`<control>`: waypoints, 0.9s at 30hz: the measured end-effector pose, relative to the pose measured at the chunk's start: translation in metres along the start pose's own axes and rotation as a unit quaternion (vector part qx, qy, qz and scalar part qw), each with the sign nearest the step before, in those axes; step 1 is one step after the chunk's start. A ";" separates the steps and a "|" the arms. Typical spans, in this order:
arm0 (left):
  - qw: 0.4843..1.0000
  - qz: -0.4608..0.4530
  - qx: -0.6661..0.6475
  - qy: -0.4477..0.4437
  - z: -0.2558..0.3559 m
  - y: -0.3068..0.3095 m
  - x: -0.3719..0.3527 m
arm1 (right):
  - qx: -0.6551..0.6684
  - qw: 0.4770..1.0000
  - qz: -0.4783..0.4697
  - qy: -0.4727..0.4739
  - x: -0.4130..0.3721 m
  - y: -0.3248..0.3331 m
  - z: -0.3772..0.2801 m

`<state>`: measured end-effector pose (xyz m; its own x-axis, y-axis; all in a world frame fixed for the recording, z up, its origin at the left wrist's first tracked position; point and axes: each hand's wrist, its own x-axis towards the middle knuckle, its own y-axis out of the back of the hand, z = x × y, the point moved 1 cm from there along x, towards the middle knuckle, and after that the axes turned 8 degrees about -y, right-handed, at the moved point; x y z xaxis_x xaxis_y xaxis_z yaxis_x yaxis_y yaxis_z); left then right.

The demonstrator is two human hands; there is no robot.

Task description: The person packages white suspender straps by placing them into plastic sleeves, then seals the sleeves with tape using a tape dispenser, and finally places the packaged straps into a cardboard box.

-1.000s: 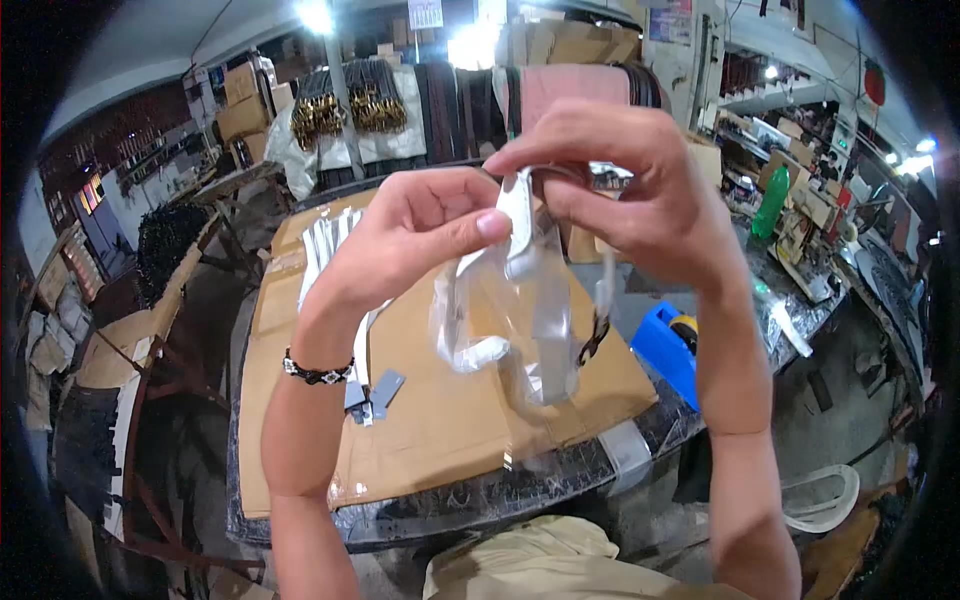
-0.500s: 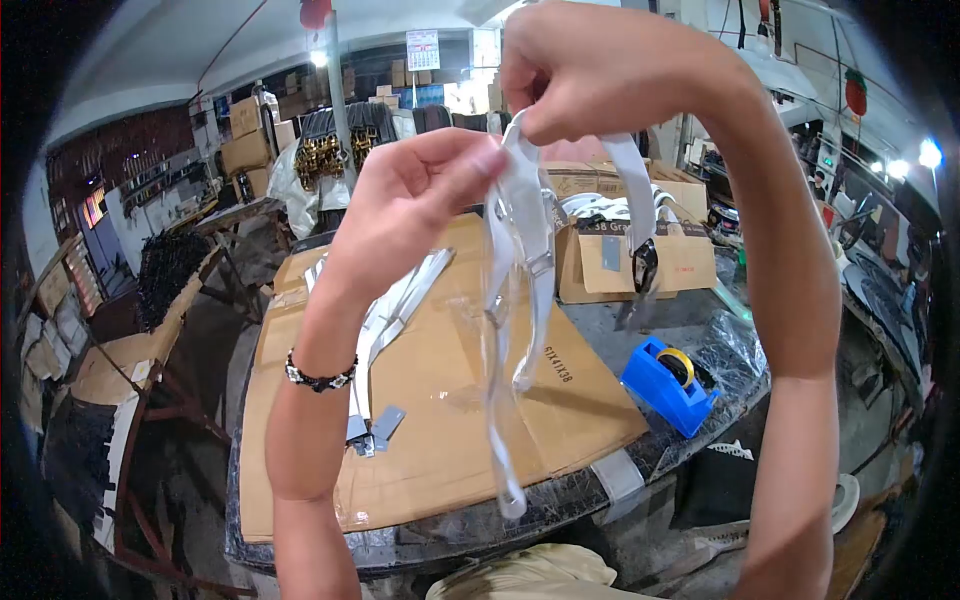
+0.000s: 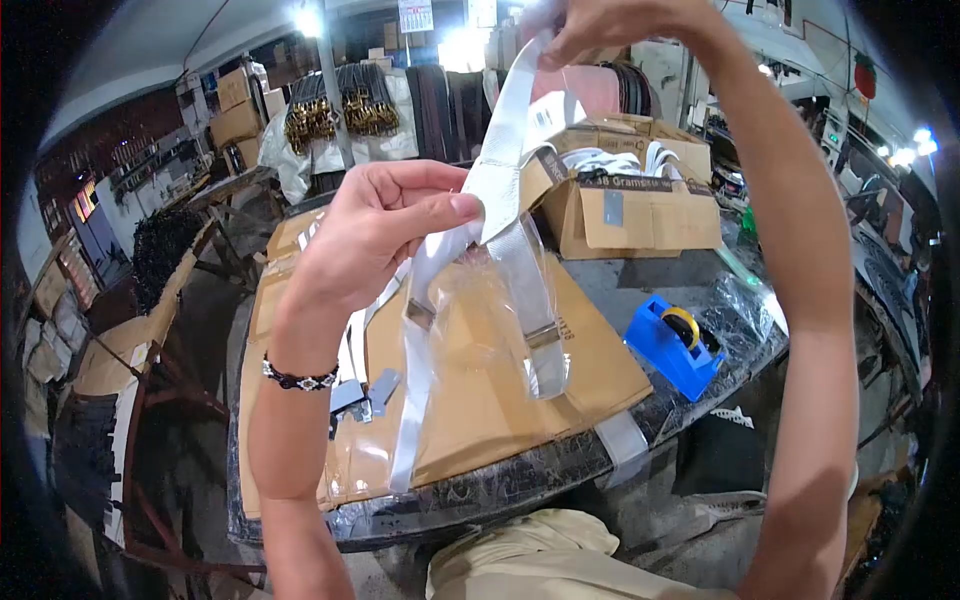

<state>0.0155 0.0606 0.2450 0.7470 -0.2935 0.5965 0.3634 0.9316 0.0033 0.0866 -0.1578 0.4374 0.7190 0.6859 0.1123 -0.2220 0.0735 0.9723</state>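
Note:
My left hand (image 3: 385, 225) pinches the white suspenders (image 3: 500, 195) at the pointed patch where the straps join. Two straps with metal adjusters hang from there, and clear plastic film (image 3: 545, 370) surrounds their lower parts. Higher up, my right hand (image 3: 620, 25) is closed on the upper end of the single strap, which runs fairly straight between both hands. Its fingertips are partly cut off by the top edge. Below, more white straps (image 3: 358, 345) lie on a flat cardboard sheet (image 3: 480, 400), beside small grey cards (image 3: 383, 390).
An open cardboard box (image 3: 650, 215) holding white straps stands at the back right. On the dark table's right side sits a blue tape dispenser (image 3: 673, 345) near crumpled plastic (image 3: 740, 320). Dark straps with gold clips (image 3: 370, 115) hang behind a post.
My right hand has risen, drawing the suspenders' single strap upward, away from my left hand. The hanging straps have spread apart. The view has shifted slightly.

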 end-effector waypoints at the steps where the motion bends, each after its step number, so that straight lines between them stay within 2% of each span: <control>1: 0.999 0.010 -0.029 0.011 -0.007 0.002 -0.004 | -0.025 0.987 0.130 0.091 0.020 -0.019 0.019; 2: 0.998 0.012 -0.055 0.030 -0.015 0.005 -0.007 | -0.049 0.948 0.257 0.181 0.046 -0.050 0.042; 3: 0.997 0.019 -0.061 0.041 -0.021 0.008 -0.010 | -0.059 0.915 0.345 0.200 0.045 -0.073 0.040; 5: 0.995 0.034 -0.073 0.061 -0.032 0.014 -0.016 | -0.078 0.823 0.522 0.212 0.043 -0.118 0.034; 6: 0.995 0.051 -0.062 0.059 -0.041 0.018 -0.018 | 0.041 0.833 0.530 0.150 0.036 -0.132 0.028; 7: 0.995 0.062 -0.051 0.056 -0.046 0.020 -0.021 | 0.158 0.830 0.528 0.085 0.022 -0.153 0.015; 8: 0.995 0.073 -0.038 0.052 -0.051 0.021 -0.024 | 0.283 0.851 0.442 0.025 0.004 -0.172 -0.001; 9: 0.995 0.084 -0.024 0.051 -0.055 0.022 -0.026 | 0.400 0.848 0.345 -0.037 -0.016 -0.193 -0.017; 11: 0.994 0.097 -0.001 0.059 -0.065 0.022 -0.032 | 0.581 0.791 0.190 -0.032 -0.038 -0.228 -0.051; 13: 0.992 0.102 0.000 0.069 -0.070 0.014 -0.040 | 0.651 0.742 0.156 -0.027 -0.047 -0.250 -0.070; 17: 0.989 0.126 0.004 0.078 -0.084 0.002 -0.055 | 0.729 0.667 0.150 -0.044 -0.054 -0.281 -0.092; 21: 0.987 0.124 0.027 0.098 -0.096 -0.005 -0.067 | 0.724 0.666 0.163 -0.078 -0.058 -0.303 -0.096; 27: 0.984 0.098 0.058 0.137 -0.115 -0.007 -0.080 | 0.731 0.636 0.214 -0.125 -0.064 -0.327 -0.108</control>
<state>0.0171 0.0527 0.1053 0.9246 -0.1369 0.3555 0.1422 0.9898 0.0114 0.0418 -0.1479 0.0902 0.9215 0.2663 0.2826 0.2852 -0.9581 -0.0273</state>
